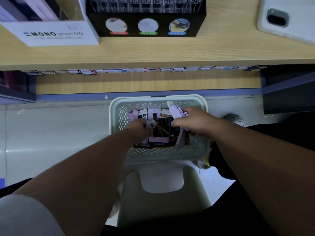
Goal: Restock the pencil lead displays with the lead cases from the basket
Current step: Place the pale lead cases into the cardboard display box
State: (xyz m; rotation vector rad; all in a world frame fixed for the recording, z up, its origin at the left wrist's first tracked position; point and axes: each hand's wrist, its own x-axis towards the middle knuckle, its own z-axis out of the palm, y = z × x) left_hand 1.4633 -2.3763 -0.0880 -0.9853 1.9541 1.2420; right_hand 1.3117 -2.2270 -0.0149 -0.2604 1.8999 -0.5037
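Basket [158, 153]: R hand [194, 124] grips several white lead cases [175, 111]; L hand [140, 127] beside it, down among loose cases [158, 139], grip unclear.

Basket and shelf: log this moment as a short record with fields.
basket: pale green, perforated, on a white stool; loose lead cases inside
right hand: over the basket, gripping a white and pink bunch of cases
left hand: down among the loose cases; fingers blurred, grip unclear
shelf above: black lead display beside a white MONO graph MG box
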